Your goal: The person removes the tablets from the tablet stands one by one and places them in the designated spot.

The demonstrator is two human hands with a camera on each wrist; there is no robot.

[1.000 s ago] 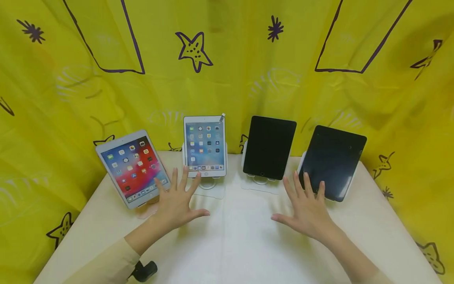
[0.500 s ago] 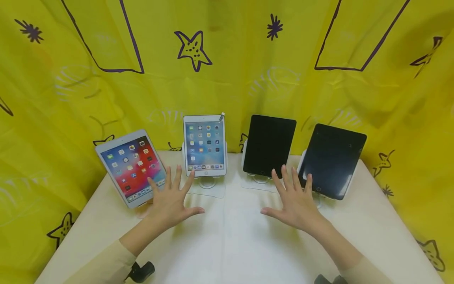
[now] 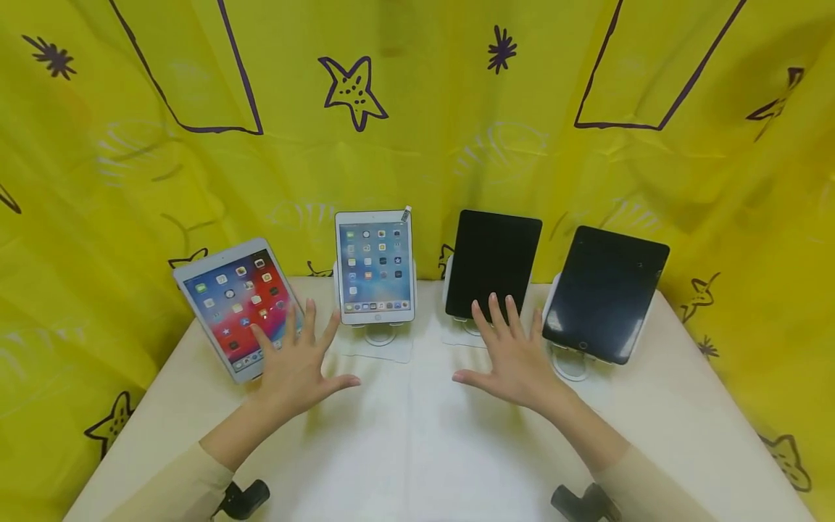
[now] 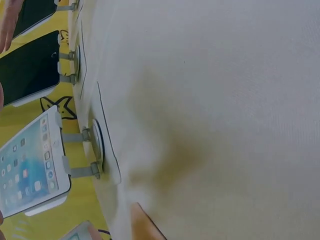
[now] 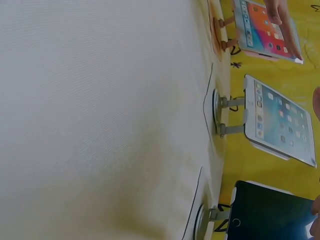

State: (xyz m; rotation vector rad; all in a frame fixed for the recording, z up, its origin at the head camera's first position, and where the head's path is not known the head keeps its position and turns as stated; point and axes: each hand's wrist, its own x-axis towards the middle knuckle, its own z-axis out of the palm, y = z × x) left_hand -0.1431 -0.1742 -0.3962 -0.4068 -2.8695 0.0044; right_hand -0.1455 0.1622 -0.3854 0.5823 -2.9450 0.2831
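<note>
My left hand (image 3: 290, 373) hovers with spread fingers in front of the leftmost white tablet (image 3: 222, 301), whose red-and-blue home screen is lit; its fingers overlap that tablet's lower right. Beside it stands another white tablet (image 3: 376, 261) with a blue home screen and a small tag at its top corner. My right hand (image 3: 515, 366), also spread and holding nothing, overlaps the bottom of a dark-screened black tablet (image 3: 492, 257). Farthest right is a second black tablet (image 3: 607, 290), its glossy screen dark. In the wrist views only fingertips show at the edges.
Each tablet leans on a small stand, such as the grey hinged one (image 4: 82, 170) under the blue-screened tablet. A white-covered table (image 3: 407, 449) lies beneath. Behind hangs a yellow curtain (image 3: 417, 159) with starfish drawings. Black devices (image 3: 248, 499) sit at the wrists.
Both hands have drifted left, fingers still spread. The right hand has gone from the far-right tablet to the neighbouring black one; the left has shifted further over the leftmost tablet.
</note>
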